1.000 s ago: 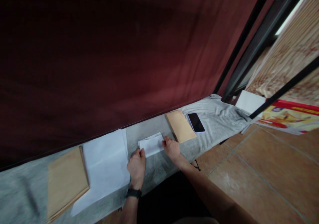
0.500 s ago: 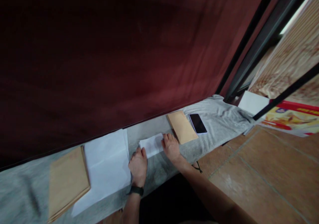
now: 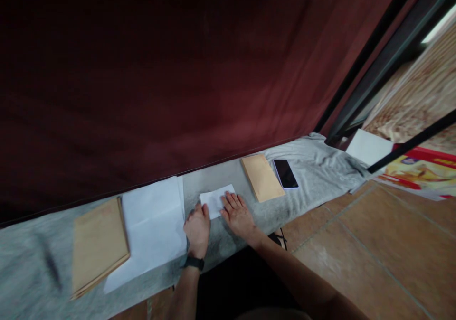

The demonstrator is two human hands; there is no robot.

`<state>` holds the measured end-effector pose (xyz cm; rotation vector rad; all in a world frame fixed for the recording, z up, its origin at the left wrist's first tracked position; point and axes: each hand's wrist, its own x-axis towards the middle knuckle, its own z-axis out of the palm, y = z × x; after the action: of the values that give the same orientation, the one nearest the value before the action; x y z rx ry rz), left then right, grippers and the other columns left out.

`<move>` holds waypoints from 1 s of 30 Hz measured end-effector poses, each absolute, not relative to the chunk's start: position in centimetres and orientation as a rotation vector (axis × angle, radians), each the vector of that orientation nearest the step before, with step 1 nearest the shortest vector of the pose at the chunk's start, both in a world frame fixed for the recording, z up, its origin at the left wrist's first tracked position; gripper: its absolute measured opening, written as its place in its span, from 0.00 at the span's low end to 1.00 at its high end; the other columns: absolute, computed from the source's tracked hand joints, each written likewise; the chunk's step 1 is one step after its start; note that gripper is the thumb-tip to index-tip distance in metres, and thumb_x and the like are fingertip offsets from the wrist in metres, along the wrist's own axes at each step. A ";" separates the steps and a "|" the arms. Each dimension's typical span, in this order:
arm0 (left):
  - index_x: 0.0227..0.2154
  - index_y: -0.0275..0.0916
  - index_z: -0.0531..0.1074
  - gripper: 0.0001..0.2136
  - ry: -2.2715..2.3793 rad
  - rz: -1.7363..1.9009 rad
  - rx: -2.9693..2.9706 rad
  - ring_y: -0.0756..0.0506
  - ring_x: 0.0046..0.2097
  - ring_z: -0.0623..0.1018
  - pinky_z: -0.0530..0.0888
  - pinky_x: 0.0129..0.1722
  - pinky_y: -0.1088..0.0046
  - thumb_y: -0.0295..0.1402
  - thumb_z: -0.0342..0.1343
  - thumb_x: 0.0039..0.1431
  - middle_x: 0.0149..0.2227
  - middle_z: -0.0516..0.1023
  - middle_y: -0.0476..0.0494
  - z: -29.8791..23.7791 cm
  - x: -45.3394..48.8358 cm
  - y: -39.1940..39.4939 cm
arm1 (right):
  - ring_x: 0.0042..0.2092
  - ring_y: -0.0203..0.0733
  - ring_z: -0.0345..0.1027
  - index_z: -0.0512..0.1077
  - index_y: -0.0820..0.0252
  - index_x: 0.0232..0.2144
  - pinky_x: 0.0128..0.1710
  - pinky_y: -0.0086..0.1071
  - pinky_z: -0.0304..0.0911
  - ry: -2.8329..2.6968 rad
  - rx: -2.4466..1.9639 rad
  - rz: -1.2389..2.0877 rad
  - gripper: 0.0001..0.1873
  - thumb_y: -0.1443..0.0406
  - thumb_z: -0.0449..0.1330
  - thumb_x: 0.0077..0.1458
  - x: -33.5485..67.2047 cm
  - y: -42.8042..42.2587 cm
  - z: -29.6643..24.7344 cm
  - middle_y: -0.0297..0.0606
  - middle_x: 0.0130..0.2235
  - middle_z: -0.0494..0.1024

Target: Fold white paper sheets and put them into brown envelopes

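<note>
A small folded sheet of white paper point(image 3: 214, 202) lies on the grey cloth in front of me. My left hand point(image 3: 197, 228), with a dark band on its wrist, is closed at the paper's left edge, its thumb against the sheet. Flat over the right part of the paper rests my right hand point(image 3: 238, 217), fingers spread and pressing down. To the right of that hand is a tan envelope point(image 3: 262, 177). Larger white sheets point(image 3: 153, 225) lie left of my left hand, and a stack of brown envelopes point(image 3: 99, 246) overlaps their left side.
A phone point(image 3: 286, 174) lies dark screen up beyond the tan envelope. The grey cloth point(image 3: 317, 168) covers a narrow ledge along a dark red panel point(image 3: 178, 97). Tiled floor point(image 3: 356, 253) drops away at right, near a red and yellow printed box point(image 3: 423, 170).
My right hand has slid left from the paper's right end onto its face, its fingers now spread flat. The left hand stays at the left edge. The view has shifted slightly.
</note>
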<state>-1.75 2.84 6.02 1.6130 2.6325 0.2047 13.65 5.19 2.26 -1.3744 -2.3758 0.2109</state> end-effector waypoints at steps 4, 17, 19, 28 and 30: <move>0.46 0.36 0.75 0.23 2.635 0.219 1.577 0.39 0.37 0.82 0.71 0.34 0.67 0.43 0.36 0.71 0.35 0.82 0.33 6.3 -1.5 2.8 | 0.70 0.51 0.50 0.59 0.61 0.67 0.68 0.50 0.47 -2.377 -1.378 0.211 0.27 0.57 0.46 0.72 13.6 5.1 2.4 0.47 0.69 0.57; 0.45 0.35 0.74 0.21 2.685 0.266 1.551 0.40 0.38 0.82 0.73 0.35 0.68 0.42 0.38 0.71 0.34 0.81 0.34 5.9 -0.9 2.9 | 0.68 0.52 0.54 0.62 0.58 0.66 0.67 0.49 0.49 -2.330 -1.467 0.057 0.25 0.61 0.48 0.71 13.5 5.1 1.2 0.46 0.69 0.57; 0.46 0.34 0.73 0.20 2.685 0.287 1.562 0.40 0.38 0.81 0.74 0.36 0.67 0.41 0.39 0.71 0.34 0.81 0.35 5.9 -0.9 3.0 | 0.68 0.52 0.55 0.62 0.58 0.66 0.66 0.48 0.49 -2.330 -1.476 0.031 0.25 0.61 0.49 0.70 13.5 5.1 1.1 0.46 0.69 0.57; 0.58 0.34 0.67 0.20 2.404 0.442 1.967 0.41 0.63 0.69 0.66 0.62 0.60 0.35 0.39 0.71 0.60 0.72 0.34 5.3 1.1 2.8 | 0.69 0.54 0.51 0.59 0.58 0.68 0.67 0.50 0.46 -2.378 -1.504 0.041 0.26 0.62 0.47 0.70 13.6 4.9 1.4 0.46 0.70 0.55; 0.62 0.37 0.64 0.21 2.277 0.445 2.082 0.43 0.68 0.62 0.61 0.66 0.61 0.37 0.40 0.71 0.66 0.66 0.39 4.5 2.0 2.7 | 0.69 0.54 0.50 0.58 0.59 0.68 0.67 0.51 0.45 -2.410 -1.510 0.046 0.27 0.66 0.47 0.69 13.7 4.9 1.5 0.47 0.71 0.53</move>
<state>2.05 2.71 4.53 2.0817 2.2769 0.4449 13.68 4.86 1.50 -1.5101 -2.4097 0.0462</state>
